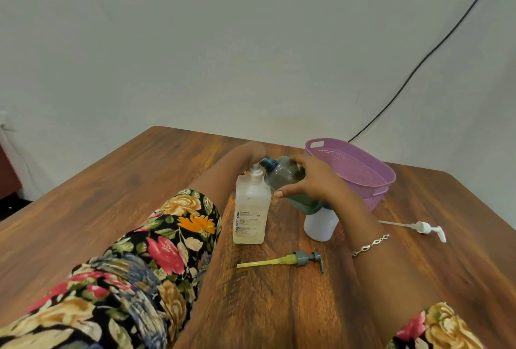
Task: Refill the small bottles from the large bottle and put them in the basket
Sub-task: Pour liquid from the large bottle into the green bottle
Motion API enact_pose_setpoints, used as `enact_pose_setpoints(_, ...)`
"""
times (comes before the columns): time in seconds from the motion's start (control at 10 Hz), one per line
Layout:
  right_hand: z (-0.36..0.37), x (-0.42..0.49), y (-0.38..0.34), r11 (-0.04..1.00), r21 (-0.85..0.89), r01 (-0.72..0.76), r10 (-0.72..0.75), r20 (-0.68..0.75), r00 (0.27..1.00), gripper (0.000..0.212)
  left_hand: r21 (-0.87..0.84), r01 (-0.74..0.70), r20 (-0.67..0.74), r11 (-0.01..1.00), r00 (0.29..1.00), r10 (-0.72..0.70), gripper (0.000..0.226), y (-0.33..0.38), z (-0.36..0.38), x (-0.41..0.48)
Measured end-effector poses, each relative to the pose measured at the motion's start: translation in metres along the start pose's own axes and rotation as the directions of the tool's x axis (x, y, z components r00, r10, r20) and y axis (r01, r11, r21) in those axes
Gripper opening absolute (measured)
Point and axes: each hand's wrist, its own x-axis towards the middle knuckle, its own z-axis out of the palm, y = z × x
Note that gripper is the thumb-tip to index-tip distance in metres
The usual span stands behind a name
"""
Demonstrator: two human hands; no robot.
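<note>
Pouring is under way. The basket (374,199), perforated purple plastic just beyond the grip, is apparently holding nothing yet. The right hand (310,184) is clamping the tilted grey bottle (282,174), translucent and rounded, with its mouth meeting the neck of the clear square bottle (251,209) left of the grip. The left hand (250,154) is hiding behind that neck, so its grip cannot be told. A white bottle (318,226) is standing under the grip. A grey pump (303,258) and a white pump (424,227) are lying on the wood-grain tabletop (139,181), so capping and basketing are remaining.

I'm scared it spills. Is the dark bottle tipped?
Tipped: the right hand holds the dark bottle slanted, mouth toward the clear bottle.
</note>
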Motion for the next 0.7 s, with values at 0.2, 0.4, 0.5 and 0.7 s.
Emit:
enact_pose_setpoints(0.2, 0.001, -0.004, 0.000, 1.000, 0.000, -0.005, 0.005, 0.005, 1.000, 0.083, 0.042, -0.083, 0.026, 0.996, 0.996, 0.082, 0.032, 0.000, 0.000, 0.000)
enact_pose_setpoints(0.4, -0.012, -0.004, -0.006, 1.000, -0.003, 0.026, -0.026, -0.010, 1.000, 0.080, -0.207, -0.010, 0.130, 0.978, 0.991, 0.037, 0.026, 0.000, -0.007, 0.007)
enact_pose_setpoints(0.5, -0.007, -0.003, -0.005, 1.000, -0.027, 0.015, -0.015, 0.009, 1.000, 0.080, -0.039, -0.048, 0.078, 0.998, 0.996, 0.051, 0.026, -0.001, 0.000, 0.014)
enact_pose_setpoints(0.7, -0.001, -0.001, -0.003, 0.999, -0.027, -0.021, 0.022, 0.035, 0.999, 0.085, 0.155, -0.150, -0.031, 0.977, 0.987, 0.156, 0.027, -0.007, 0.006, 0.016)
